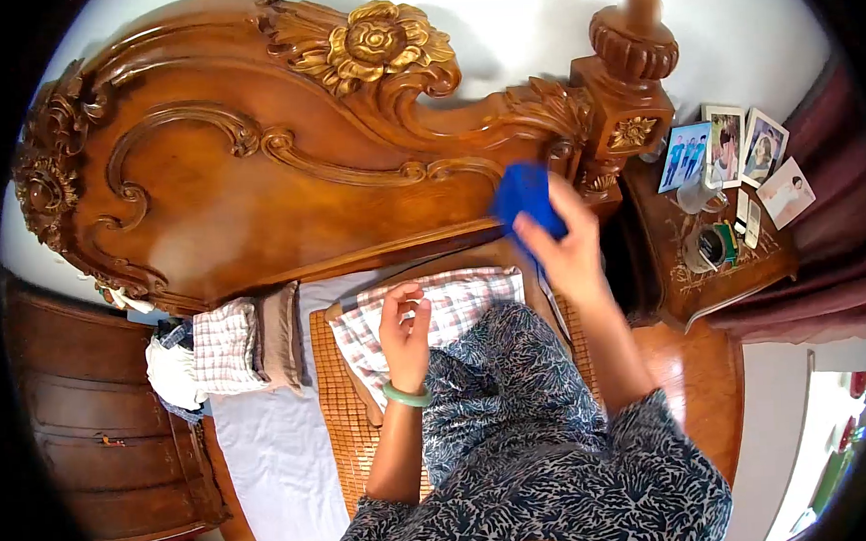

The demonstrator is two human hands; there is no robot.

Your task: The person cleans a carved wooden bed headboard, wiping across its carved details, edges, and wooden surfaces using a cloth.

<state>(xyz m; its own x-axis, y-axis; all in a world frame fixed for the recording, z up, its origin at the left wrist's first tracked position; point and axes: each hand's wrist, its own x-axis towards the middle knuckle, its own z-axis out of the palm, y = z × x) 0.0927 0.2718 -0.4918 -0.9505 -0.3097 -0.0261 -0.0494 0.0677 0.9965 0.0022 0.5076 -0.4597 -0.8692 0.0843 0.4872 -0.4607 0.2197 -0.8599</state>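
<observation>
A bright blue cloth (528, 202), smeared a little by motion, is gripped in my right hand (567, 242). That hand is raised before the lower right part of the carved wooden headboard (307, 213); whether the cloth touches the wood I cannot tell. My left hand (406, 338), with a pale green bangle (406, 395) at the wrist, hovers over a plaid pillow (453, 303). Its fingers are loosely bent and apart, with nothing in them. Beneath my knees lies a brown woven mat (347, 417) on the bed.
Right of the bed stands a wooden nightstand (681, 271) with framed photos (726, 146), a glass pitcher (699, 196) and an ashtray (707, 248). A carved bedpost (627, 102) rises beside it. At left lie stacked plaid and brown pillows (228, 344) and white clothing (174, 370).
</observation>
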